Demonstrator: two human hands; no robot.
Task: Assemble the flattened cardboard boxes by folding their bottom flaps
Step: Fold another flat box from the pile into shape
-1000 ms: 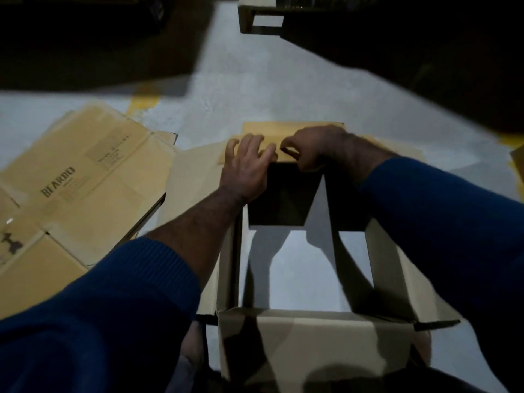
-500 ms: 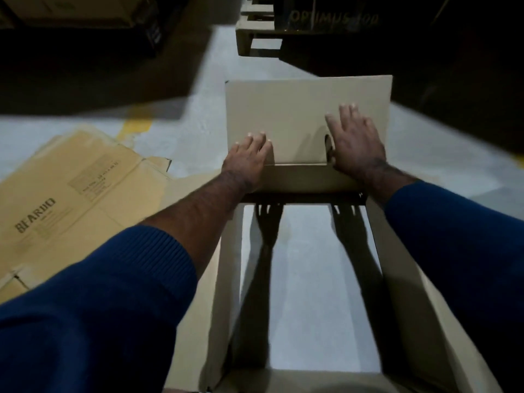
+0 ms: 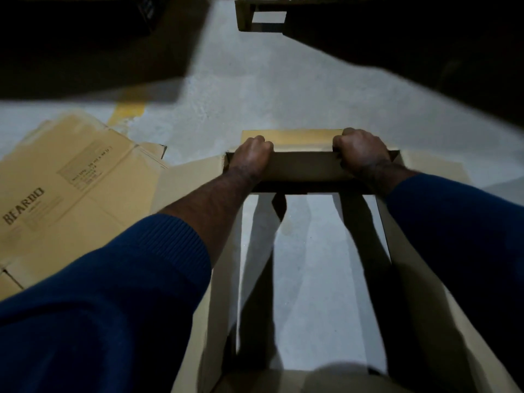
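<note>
While it stands opened into a square tube on the grey concrete floor [image 3: 283, 80], the plain brown cardboard box [image 3: 300, 170] is open at the bottom, with bare floor showing through its middle between the shadowed side walls. Its far flap [image 3: 300, 137] is bent outward and catches a yellowish light. The left hand [image 3: 251, 157] and right hand [image 3: 360, 153], set apart near the two far corners, each curl their fingers over that fold and grip it. Just left lie flattened boxes [image 3: 71, 194] printed BEARDO.
</note>
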